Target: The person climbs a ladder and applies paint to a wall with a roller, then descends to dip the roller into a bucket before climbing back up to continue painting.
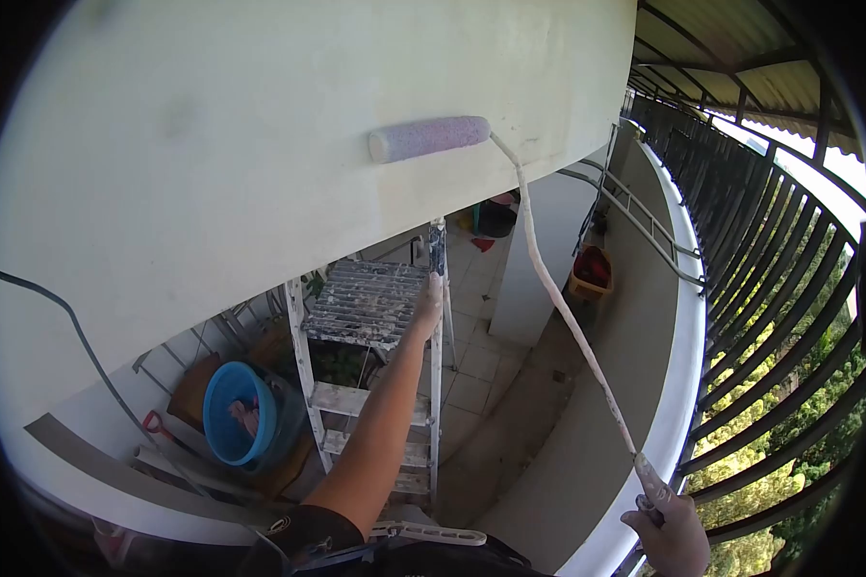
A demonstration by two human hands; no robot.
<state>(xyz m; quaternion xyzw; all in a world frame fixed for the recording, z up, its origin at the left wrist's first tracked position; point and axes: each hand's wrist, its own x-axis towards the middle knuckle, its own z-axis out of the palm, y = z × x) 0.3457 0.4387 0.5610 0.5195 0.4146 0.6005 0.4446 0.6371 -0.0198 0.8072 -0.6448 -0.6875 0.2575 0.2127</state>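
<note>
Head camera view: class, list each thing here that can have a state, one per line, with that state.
Purple paint roller: pressed against the cream wall.
Long paint-spattered pole: slanting, carrying the roller at its top.
Right hand: closed round the pole's lower end.
Paint-spattered metal stepladder: standing open.
Left hand: gripping the stepladder's top.
Blue plastic bucket: upright, uncovered.

The person wears a black short-sleeved top. Its sleeve (308,529) ends high on the left arm and bears a small white ring-shaped mark near the hem. The left hand (429,300) and right hand (678,539) are bare. A thin black cable (87,356) runs to the chest, where a white plastic strap (431,533) crosses the dark cloth.
</note>
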